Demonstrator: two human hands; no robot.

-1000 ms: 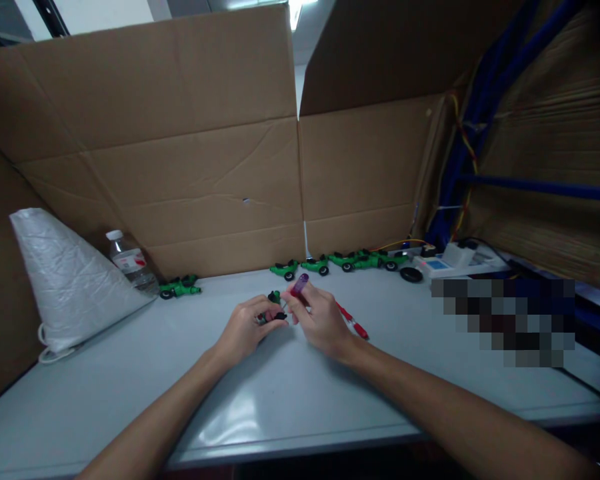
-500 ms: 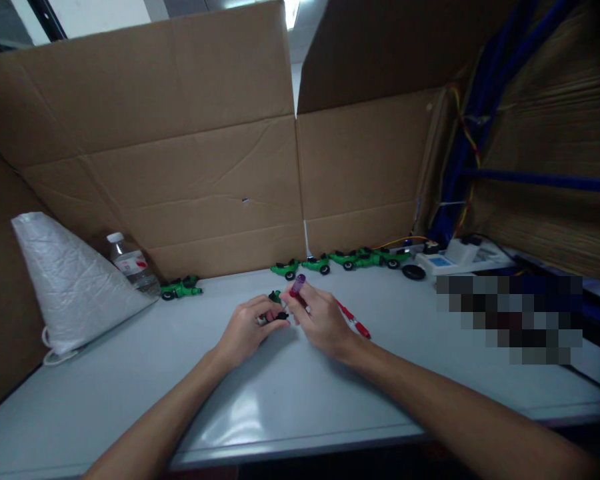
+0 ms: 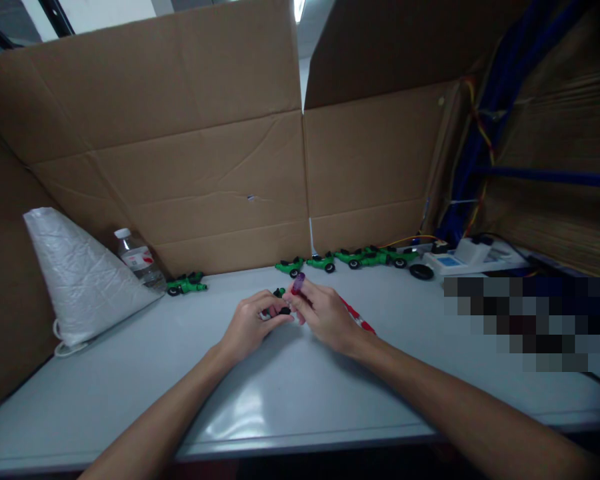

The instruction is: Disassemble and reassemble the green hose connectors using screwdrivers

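My left hand (image 3: 247, 327) is closed around a small green and black toy car (image 3: 279, 293), most of which the fingers hide. Close against it on the right, my right hand (image 3: 327, 317) grips a screwdriver (image 3: 299, 283) by its translucent purple and red handle. The shaft slants down toward the toy car, but whether its tip touches a screw cannot be made out. Partly behind my right wrist, a red and white pen-like tool (image 3: 361, 316) lies on the table.
Several green toy cars (image 3: 321, 262) line the back of the white table (image 3: 275, 400); another toy car (image 3: 187, 284) stands left, near a water bottle (image 3: 140, 259) and a silvery bag (image 3: 87, 287). A power strip (image 3: 473, 257) and black disc (image 3: 421, 272) are at right. Cardboard (image 3: 205, 160) walls the back.
The whole view has shifted slightly, so things appear a little further right. Both hands keep their hold, and the screwdriver handle has turned or tilted slightly.
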